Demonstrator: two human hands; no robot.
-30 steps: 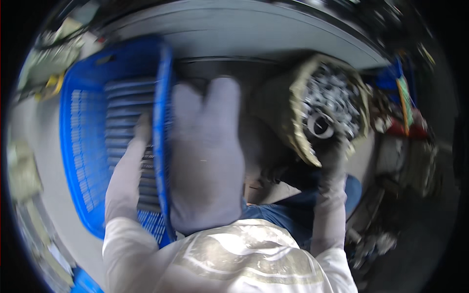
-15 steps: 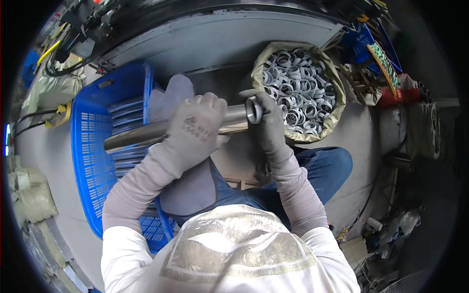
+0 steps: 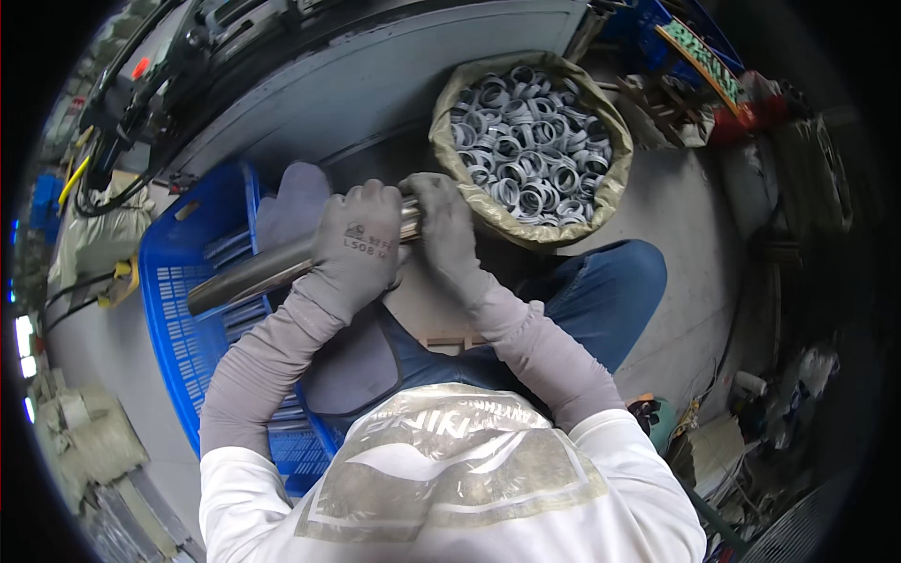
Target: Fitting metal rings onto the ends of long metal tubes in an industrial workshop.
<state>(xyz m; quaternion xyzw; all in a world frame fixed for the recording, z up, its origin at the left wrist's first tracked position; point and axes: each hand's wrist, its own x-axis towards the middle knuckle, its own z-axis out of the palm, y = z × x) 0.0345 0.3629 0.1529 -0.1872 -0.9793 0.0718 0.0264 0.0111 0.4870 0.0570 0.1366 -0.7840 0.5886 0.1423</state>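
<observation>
My gloved left hand [image 3: 358,239] is closed around a shiny metal tube [image 3: 253,280] lying slantwise across my lap, its far-left end over a blue crate. Over the tube's right end, my gloved right hand [image 3: 443,225] wraps its fingers and palm. That hand covers the tube's tip, so a ring there is hidden from view. To the right of the hands stands a sack [image 3: 615,178] full of loose grey metal rings [image 3: 532,145]. A grey pad [image 3: 352,371] lies under my left forearm, beside my thigh.
The blue plastic crate [image 3: 167,310] at the left holds more metal tubes [image 3: 246,319]. A grey machine panel [image 3: 375,84] runs along the far side. Blue bins [image 3: 699,38] and red bundles [image 3: 751,117] stand at the far right. Cables [image 3: 80,296] hang at the left.
The right hand has moved left and folded over the tube's end, where a ring was visible before. Sack and panel sit further left in the picture as the view has shifted.
</observation>
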